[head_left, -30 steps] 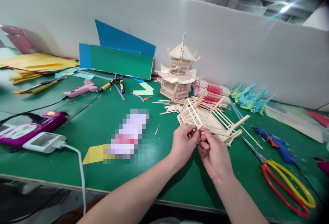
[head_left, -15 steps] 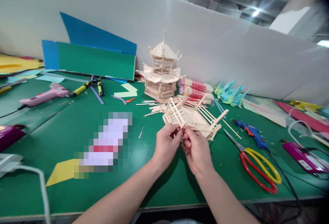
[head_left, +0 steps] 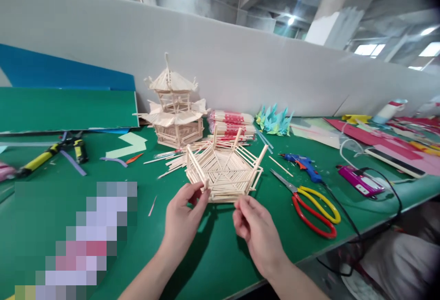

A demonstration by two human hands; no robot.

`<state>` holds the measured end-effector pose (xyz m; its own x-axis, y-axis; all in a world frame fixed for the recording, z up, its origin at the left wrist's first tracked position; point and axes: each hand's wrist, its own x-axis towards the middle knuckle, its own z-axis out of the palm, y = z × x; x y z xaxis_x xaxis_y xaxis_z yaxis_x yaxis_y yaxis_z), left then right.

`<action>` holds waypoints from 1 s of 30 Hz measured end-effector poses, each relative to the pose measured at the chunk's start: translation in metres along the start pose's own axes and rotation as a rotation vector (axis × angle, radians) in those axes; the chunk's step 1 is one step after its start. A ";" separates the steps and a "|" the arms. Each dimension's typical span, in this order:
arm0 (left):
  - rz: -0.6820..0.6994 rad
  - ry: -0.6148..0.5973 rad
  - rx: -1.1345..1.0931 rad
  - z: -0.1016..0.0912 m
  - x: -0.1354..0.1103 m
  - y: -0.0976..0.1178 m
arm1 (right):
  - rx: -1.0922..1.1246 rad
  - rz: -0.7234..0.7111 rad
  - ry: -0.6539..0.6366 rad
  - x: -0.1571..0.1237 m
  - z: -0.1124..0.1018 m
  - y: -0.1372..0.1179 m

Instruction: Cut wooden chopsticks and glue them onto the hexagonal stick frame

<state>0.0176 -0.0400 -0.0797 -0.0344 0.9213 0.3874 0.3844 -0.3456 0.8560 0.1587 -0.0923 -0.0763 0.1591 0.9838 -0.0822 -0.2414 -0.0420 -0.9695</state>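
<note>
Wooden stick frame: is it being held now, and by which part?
The left hand pinches the wooden stick frame at its near-left corner; whether the right hand holds anything cannot be told.

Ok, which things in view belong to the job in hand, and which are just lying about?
Likely part of the job:
hexagonal frame of pale wooden sticks, pinched by the left hand
loose pale wooden sticks behind it
blue glue gun, nearby

Apparently lying about:
turquoise-and-yellow folded-paper piece
flat rectangular green board
yellow-and-black-handled tool
</note>
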 end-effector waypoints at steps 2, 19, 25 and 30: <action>0.012 -0.010 0.015 -0.001 0.000 0.000 | -0.141 -0.088 0.029 -0.002 -0.027 -0.006; 0.013 -0.013 0.177 -0.004 -0.006 0.005 | -1.714 -0.094 -0.008 0.149 -0.182 -0.035; 0.015 -0.019 0.177 -0.004 -0.008 0.002 | -1.900 0.044 -0.170 0.159 -0.176 -0.041; 0.020 -0.012 0.152 -0.006 -0.011 -0.001 | -1.870 -0.052 -0.157 0.145 -0.167 -0.061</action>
<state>0.0118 -0.0509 -0.0826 -0.0145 0.9170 0.3986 0.5204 -0.3335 0.7861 0.3561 0.0238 -0.0677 0.0271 0.9906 -0.1341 0.9983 -0.0200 0.0542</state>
